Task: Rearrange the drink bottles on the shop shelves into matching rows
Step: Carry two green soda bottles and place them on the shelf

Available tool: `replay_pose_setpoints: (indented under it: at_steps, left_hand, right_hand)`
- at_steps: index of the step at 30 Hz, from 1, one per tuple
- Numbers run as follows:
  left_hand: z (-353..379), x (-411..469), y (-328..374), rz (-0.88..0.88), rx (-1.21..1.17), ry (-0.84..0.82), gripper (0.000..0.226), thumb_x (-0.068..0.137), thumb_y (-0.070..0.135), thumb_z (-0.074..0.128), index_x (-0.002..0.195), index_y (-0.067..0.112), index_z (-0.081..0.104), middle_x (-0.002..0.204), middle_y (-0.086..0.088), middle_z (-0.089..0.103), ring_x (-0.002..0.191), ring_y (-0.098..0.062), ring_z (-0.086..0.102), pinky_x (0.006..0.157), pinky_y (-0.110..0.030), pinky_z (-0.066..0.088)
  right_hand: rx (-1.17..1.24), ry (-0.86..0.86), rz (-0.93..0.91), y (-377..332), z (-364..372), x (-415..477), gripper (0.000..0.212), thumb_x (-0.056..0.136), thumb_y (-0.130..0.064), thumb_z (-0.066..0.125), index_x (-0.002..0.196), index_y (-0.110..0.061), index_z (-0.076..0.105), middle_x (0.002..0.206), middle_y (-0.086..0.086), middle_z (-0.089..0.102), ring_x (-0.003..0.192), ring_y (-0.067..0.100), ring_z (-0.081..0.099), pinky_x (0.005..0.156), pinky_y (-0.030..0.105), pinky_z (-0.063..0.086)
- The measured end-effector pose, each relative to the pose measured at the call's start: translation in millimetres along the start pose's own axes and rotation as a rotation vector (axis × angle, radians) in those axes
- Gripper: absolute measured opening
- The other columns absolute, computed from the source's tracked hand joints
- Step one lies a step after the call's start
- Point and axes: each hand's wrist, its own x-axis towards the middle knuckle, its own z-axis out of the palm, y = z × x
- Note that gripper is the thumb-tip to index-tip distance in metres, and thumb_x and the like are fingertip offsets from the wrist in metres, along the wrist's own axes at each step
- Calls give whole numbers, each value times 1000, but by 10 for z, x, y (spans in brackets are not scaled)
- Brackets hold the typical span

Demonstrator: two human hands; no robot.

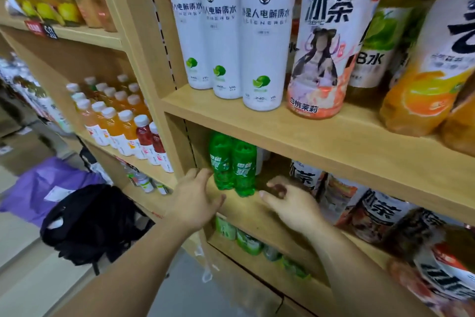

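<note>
The left hand [195, 201] reaches in with its grip spread and the fingers relaxed. Its fingertips are just beside the foot of the nearer of two green bottles [244, 167]; I cannot tell whether they touch. The right hand [290, 201] hovers on the other side of the pair with its fingers loosely curled. A dark blur sits at its fingertips, so I cannot tell whether that grip pinches anything.

The green bottles stand upright, touching each other, at the left end of the middle shelf [244, 214]. Further right on that shelf are tea bottles [372, 214] with white labels and black lettering.

On the shelf above, three white bottles [264, 41] form a row. A peach tea bottle [321, 46] stands just beside them, then an orange drink bottle [424, 80]. The shelf below holds small green bottles [246, 241].

In the bay to the left are rows of white-capped orange and red juice bottles [120, 123]. A black bag [95, 224] and a purple bag [43, 188] lie on the floor.
</note>
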Motion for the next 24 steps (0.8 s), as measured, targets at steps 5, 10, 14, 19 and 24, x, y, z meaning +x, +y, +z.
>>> replay_pose_setpoints:
  at_steps: [5,10,14,19,24]
  left_hand:
    - [168,320,-127,16,-67,-11,84,89,46,72,157,17,32,143,-8,49,131,-29,50,110,-41,45]
    - [249,625,-252,27,-167,-80,80,91,44,72,150,7,33,146,-14,44,133,-33,50,105,-42,48]
    - [274,828,-285,42,-312,-131,53,93,40,71,129,10,45,126,-11,53,117,-29,57,90,-39,52]
    - [349,964,-320,50,-536,-161,58,98,36,66,143,15,36,133,-8,58,122,-30,58,96,-45,54]
    - [388,982,-374,110,-562,-150,66,98,33,67,149,11,33,137,-12,55,124,-33,55,95,-38,50]
  right_hand:
    - [-132,-55,105,-205,126,289,48,97,-71,45,109,-26,58,78,-6,55,77,20,57,60,31,41]
    - [-79,29,165,-345,310,491,78,91,-74,53,147,-21,44,95,5,67,91,29,67,68,36,53]
    - [0,30,250,-561,389,553,89,92,-69,57,153,-5,41,129,19,66,115,36,63,94,41,52]
    - [98,208,198,-668,541,618,94,93,-50,71,163,-18,17,163,13,37,142,33,45,105,30,40]
    - [257,415,105,-598,758,596,103,80,-56,81,160,-25,24,161,4,41,145,25,42,113,33,38]
